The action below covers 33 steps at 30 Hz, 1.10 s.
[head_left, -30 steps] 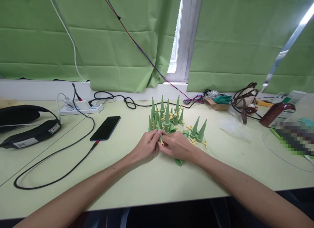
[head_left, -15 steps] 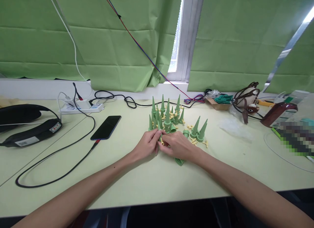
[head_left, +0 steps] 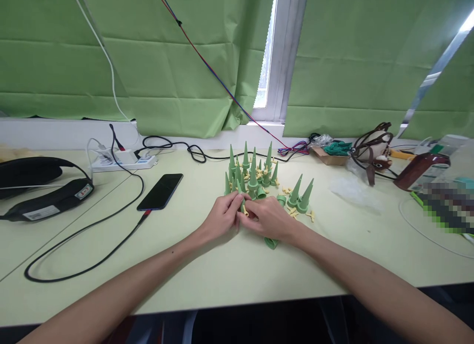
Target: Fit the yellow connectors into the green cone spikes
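My left hand (head_left: 221, 216) is closed around a green plant watering spike (head_left: 242, 203), its tip pointing away from me. My right hand (head_left: 269, 217) meets it from the other side, fingers pinched at a small yellow valve (head_left: 245, 211) on the spike. Its fingertips are partly hidden. Just beyond both hands stands a cluster of similar green spikes (head_left: 253, 173), with small yellow valves among them. Two more upright spikes (head_left: 304, 198) stand to the right, near loose yellow T-shaped valves (head_left: 311, 216). A green threaded piece (head_left: 271, 243) lies below my right hand.
A phone (head_left: 160, 192) on a black cable lies to the left, near a power strip (head_left: 124, 162) and a black strap-like device (head_left: 52, 203). At the right are a plastic bag (head_left: 353, 192), a small cardboard box (head_left: 328, 157) and a brown bottle (head_left: 422, 171). Green curtains hang behind.
Both hands stay together on the spike and valve with almost no movement. The whole view has shifted very slightly; the things on the table lie as before.
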Available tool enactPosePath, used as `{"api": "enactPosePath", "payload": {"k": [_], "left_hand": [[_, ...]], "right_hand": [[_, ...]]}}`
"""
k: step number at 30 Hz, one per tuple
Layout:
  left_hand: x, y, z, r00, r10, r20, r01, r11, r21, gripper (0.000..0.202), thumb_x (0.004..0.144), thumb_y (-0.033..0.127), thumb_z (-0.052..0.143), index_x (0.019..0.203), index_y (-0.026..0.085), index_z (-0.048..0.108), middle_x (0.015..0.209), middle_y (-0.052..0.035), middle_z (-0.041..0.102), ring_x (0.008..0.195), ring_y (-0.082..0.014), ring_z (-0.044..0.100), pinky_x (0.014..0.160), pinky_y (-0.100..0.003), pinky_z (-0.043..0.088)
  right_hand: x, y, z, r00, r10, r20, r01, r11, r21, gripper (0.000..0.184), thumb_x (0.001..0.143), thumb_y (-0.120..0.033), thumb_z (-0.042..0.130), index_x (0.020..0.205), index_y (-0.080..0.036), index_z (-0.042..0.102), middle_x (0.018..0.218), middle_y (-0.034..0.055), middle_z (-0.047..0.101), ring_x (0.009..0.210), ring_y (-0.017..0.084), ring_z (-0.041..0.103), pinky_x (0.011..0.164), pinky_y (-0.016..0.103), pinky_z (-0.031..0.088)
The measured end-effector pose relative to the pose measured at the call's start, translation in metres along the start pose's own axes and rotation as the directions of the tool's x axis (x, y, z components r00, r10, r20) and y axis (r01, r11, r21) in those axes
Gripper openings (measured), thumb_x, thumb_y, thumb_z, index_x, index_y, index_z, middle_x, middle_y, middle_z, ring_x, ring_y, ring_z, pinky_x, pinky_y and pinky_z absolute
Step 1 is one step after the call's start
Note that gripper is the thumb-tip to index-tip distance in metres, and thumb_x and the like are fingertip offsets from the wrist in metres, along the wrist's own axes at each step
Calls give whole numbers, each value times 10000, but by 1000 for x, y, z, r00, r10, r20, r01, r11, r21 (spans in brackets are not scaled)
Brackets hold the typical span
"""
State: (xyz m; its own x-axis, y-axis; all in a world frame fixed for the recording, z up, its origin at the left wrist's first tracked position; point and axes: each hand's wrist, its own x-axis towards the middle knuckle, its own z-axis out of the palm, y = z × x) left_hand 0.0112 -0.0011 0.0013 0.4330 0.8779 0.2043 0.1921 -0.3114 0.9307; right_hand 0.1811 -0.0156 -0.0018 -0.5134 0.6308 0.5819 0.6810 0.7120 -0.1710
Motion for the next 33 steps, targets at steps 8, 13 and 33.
{"api": "enactPosePath", "payload": {"k": [8,13,33], "left_hand": [[-1,7,1,1000,1,-32,-2,1000,-18,457,979,537,429,1054,145,652,468,54,468,426,-113,460,443,-222,377],[0,6,0,998,12,-57,-13,1000,-27,473,971,550,438,1049,139,658,455,63,436,415,-114,458,439,-226,379],[1,10,-5,975,131,-177,-91,972,216,345,934,465,541,768,165,582,633,31,488,490,-82,459,473,-219,366]], "right_hand": [[-2,-3,0,998,22,-59,-17,996,87,355,903,-263,547,574,-185,439,487,-42,484,452,77,362,485,239,234],[-3,-2,1,999,32,-28,-29,995,91,358,911,-259,547,578,-187,438,487,-45,470,449,80,363,489,243,249],[-6,13,-6,994,48,-97,-29,981,194,410,903,-298,517,562,-203,308,483,-63,326,462,77,276,499,239,246]]}}
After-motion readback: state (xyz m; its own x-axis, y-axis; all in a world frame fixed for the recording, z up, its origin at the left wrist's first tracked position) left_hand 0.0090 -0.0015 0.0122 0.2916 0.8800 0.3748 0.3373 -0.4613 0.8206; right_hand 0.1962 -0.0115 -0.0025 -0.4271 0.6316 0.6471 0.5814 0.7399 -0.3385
